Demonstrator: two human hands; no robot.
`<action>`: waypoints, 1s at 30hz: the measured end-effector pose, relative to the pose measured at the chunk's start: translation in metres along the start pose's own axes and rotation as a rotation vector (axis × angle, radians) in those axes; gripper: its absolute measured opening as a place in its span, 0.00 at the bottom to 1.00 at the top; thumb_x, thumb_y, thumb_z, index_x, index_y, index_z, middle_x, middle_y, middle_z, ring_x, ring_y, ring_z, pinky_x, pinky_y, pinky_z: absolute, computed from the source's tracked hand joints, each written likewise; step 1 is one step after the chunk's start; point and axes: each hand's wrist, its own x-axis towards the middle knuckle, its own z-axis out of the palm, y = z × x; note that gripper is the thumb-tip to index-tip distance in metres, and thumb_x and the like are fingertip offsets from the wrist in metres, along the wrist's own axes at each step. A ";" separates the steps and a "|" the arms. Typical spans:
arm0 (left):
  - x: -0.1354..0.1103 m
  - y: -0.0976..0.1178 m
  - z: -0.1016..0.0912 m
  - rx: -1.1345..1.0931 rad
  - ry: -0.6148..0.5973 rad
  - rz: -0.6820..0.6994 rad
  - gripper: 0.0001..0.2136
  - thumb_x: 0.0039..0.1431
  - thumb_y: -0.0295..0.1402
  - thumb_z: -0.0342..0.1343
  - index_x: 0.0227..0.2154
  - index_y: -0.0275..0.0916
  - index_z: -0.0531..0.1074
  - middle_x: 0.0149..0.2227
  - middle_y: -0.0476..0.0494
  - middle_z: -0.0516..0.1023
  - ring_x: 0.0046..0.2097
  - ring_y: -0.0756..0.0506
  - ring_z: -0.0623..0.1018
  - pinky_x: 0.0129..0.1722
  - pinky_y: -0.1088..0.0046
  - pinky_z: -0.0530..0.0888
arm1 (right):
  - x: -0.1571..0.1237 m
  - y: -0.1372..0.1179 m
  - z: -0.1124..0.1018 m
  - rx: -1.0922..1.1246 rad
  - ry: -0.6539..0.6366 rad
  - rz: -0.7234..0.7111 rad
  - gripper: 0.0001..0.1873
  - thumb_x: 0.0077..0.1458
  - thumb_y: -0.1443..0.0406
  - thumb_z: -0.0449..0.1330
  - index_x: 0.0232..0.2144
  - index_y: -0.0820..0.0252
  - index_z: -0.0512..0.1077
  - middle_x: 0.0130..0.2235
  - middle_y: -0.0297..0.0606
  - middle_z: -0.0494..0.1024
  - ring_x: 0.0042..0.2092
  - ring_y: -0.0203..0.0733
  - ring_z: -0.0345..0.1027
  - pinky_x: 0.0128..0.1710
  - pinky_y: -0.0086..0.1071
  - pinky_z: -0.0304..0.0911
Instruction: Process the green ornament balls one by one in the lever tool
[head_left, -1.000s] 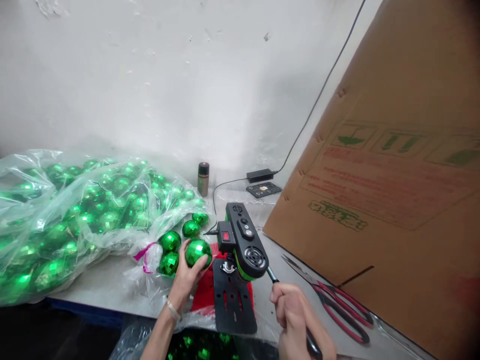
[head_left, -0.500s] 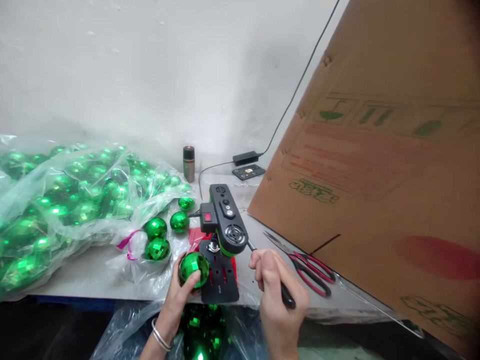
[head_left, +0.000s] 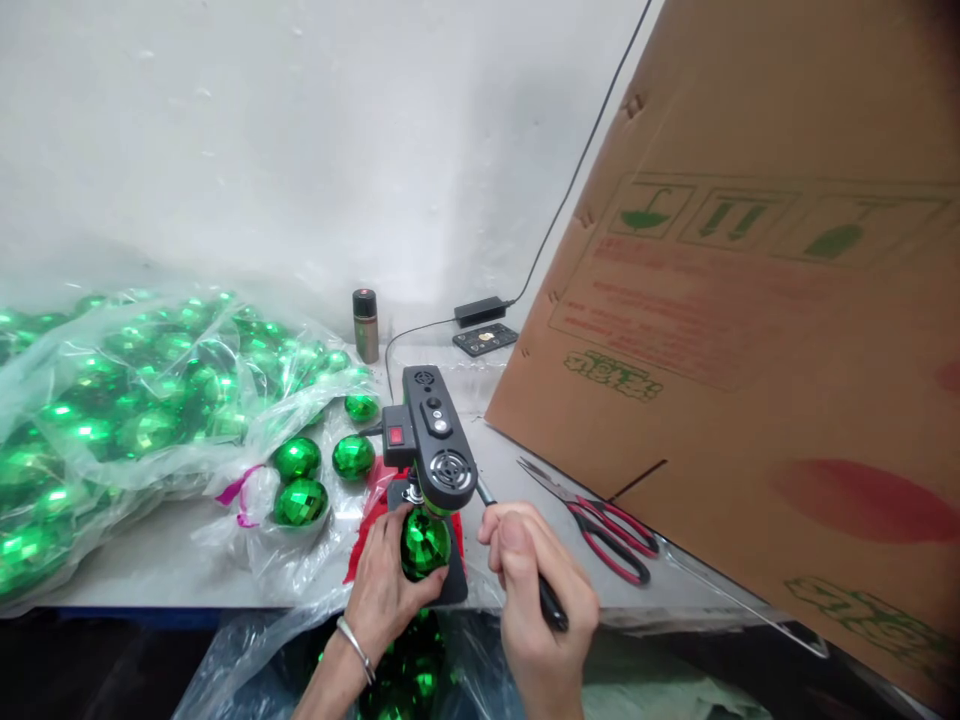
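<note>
Near the front edge of the tabletop [head_left: 187, 565], in the head view, the left hand [head_left: 386, 590] curls around a faceted green ball [head_left: 424, 541], its fingers wrapped on the ball's left side, holding it over the black base plate [head_left: 454, 592] right beneath the head of a small black-and-green machine [head_left: 435, 450]; the right hand [head_left: 536, 600] is closed in a fist round the black lever handle [head_left: 553, 608], whose thin rod runs up to the machine's right side; a red sheet [head_left: 364, 530] lies under the base; just left of the machine four loose green balls [head_left: 300, 502] rest on crumpled plastic, beside a large clear bag [head_left: 127, 400] packed with more of them; red-handled scissors [head_left: 604, 520] lie to the right of the machine, close to a big tilted cardboard box [head_left: 750, 350]; farther back, by the wall, stand a small can [head_left: 365, 325], a black power adapter [head_left: 480, 310] and a flat dark keypad [head_left: 486, 339]; below the tabletop edge another plastic bag [head_left: 247, 670] holds green balls.
</note>
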 end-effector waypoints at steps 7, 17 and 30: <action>0.003 -0.005 0.006 0.005 0.028 -0.023 0.34 0.51 0.39 0.71 0.63 0.39 0.76 0.56 0.31 0.86 0.60 0.25 0.86 0.63 0.37 0.82 | 0.000 0.000 0.001 -0.009 -0.005 -0.020 0.20 0.78 0.70 0.54 0.30 0.55 0.70 0.28 0.32 0.74 0.29 0.35 0.71 0.27 0.29 0.61; -0.005 -0.019 0.012 -0.037 0.036 0.030 0.35 0.49 0.39 0.74 0.63 0.43 0.77 0.62 0.31 0.84 0.65 0.24 0.82 0.67 0.31 0.77 | -0.003 0.002 0.001 0.000 0.017 -0.008 0.20 0.78 0.70 0.54 0.29 0.55 0.71 0.27 0.33 0.74 0.28 0.36 0.71 0.25 0.30 0.60; 0.004 -0.015 0.016 -0.219 -0.137 -0.095 0.41 0.44 0.37 0.77 0.65 0.38 0.75 0.59 0.30 0.86 0.61 0.26 0.85 0.66 0.37 0.80 | -0.024 0.019 0.001 0.001 0.049 -0.049 0.21 0.78 0.73 0.53 0.28 0.55 0.66 0.26 0.30 0.69 0.29 0.35 0.71 0.27 0.30 0.61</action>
